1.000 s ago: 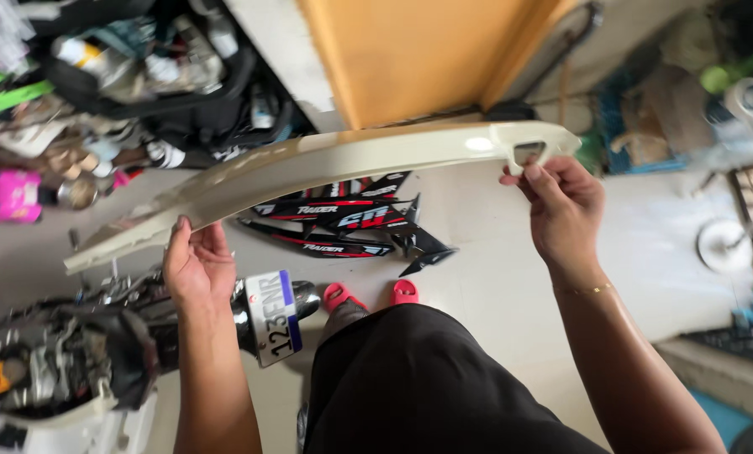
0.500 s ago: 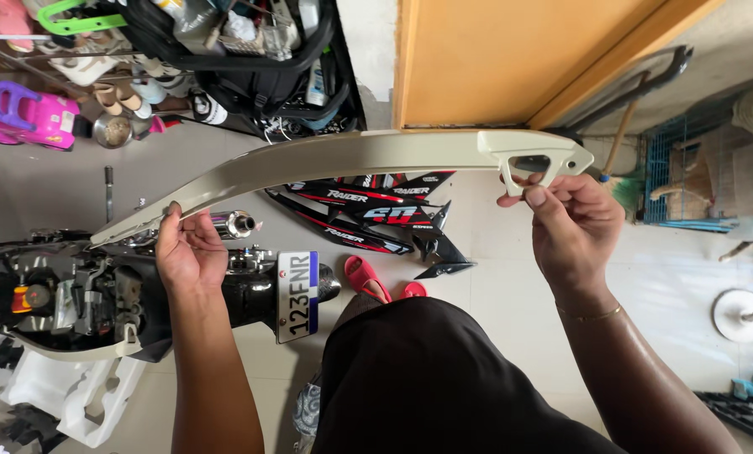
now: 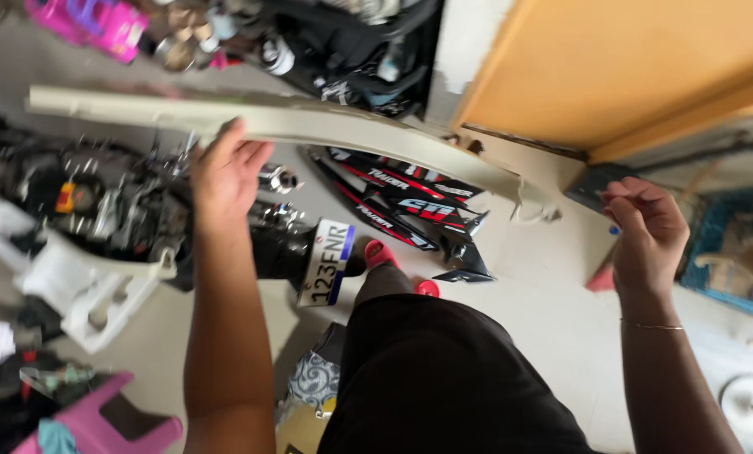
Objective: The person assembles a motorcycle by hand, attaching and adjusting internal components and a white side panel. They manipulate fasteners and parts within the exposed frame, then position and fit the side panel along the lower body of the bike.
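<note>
A long, curved cream plastic panel stretches from upper left to centre right, tilted down at its right end. My left hand grips it from below near the middle of its left half. My right hand hangs apart from the panel's right end, with fingers loosely curled and nothing in them. On the floor under the panel lie black fairing pieces with red and white graphics. A partly stripped motorcycle with a white number plate lies at the left.
An orange wooden door stands at the upper right. A white plastic body part and a pink stool sit at the lower left. Bags and clutter fill the top. My feet wear red sandals.
My right hand has let go of the panel's right end and moved away. The panel has swung left, its right end dropping, held only by my left hand.
</note>
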